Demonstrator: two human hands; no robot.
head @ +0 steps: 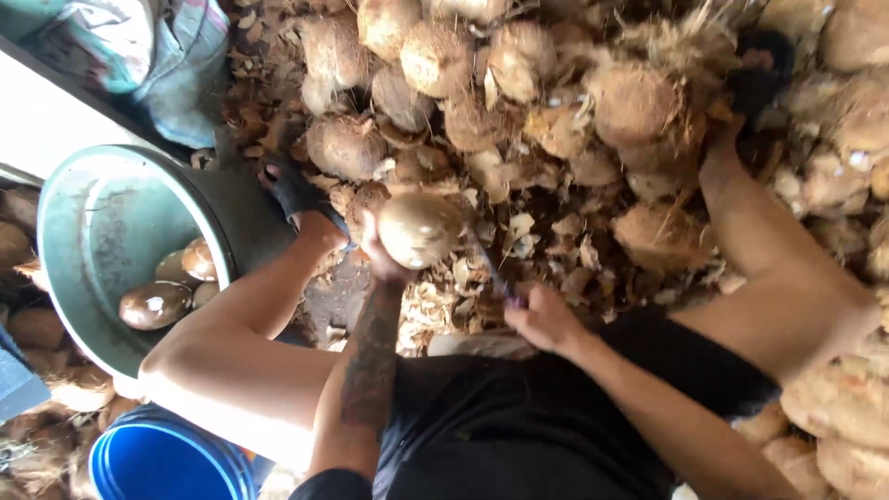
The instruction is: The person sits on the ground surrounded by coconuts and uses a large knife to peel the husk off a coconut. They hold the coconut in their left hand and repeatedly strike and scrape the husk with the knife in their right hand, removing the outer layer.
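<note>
Two hands work over a heap of husks: the left hand [381, 261] grips a peeled coconut [419, 229] from below, while the right hand [542, 319], closed on a knife [489, 268], sits just beside it, blade angled up-left toward the nut.

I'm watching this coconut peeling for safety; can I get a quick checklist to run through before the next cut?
1. Left hand has a firm grip on the round, pale peeled coconut: ok, held up from below.
2. Right hand holds the thin dark-bladed knife: ok, though the blade is blurred.
3. Blade clear of the left hand's fingers: cannot tell.
4. Legs out of the blade's path: not ok, bare knees flank the work.
5. Grey-green round tub within reach: ok, beside the left knee, a few peeled coconuts inside.
6. Footing: cannot tell, husk scraps cover the ground.
</note>
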